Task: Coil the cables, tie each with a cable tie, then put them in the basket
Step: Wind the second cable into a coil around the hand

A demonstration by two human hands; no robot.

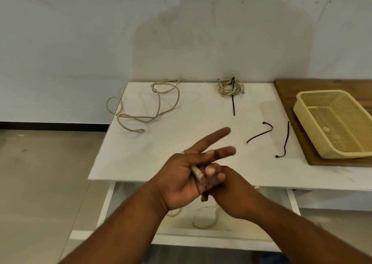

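Lying across the far left of the bench (pixel 191 112) is a loose cable (pixel 159 102), uncoiled, with one loop hanging over the left edge and its plug end resting on the surface. At the back centre, near the wall (pixel 100 42), sits a coiled cable (pixel 229 87) with a black tie (pixel 233 102) around it, the tail of the tie trailing toward the front. Two spare cable ties lie right of centre, apart from each other: a bent tie (pixel 259 133) and a wavy tie (pixel 285 141), the latter just beside the wooden board (pixel 287 90). On that board stands the basket (pixel 322 92), yellow and perforated, its mesh floor visible throughout. Nothing stands between the basket and the hands. Over the front edge, the left hand (pixel 181 179) holds a held cable (pixel 198 175) bunched in its palm, lower fingers curled over it, index and middle fingers straight. The right hand (pixel 235 193) is pressed against the left from the right; its fingers are hidden, so its grip cannot be determined. Pale cable loops (pixel 203 219) hang blurred below the hands.
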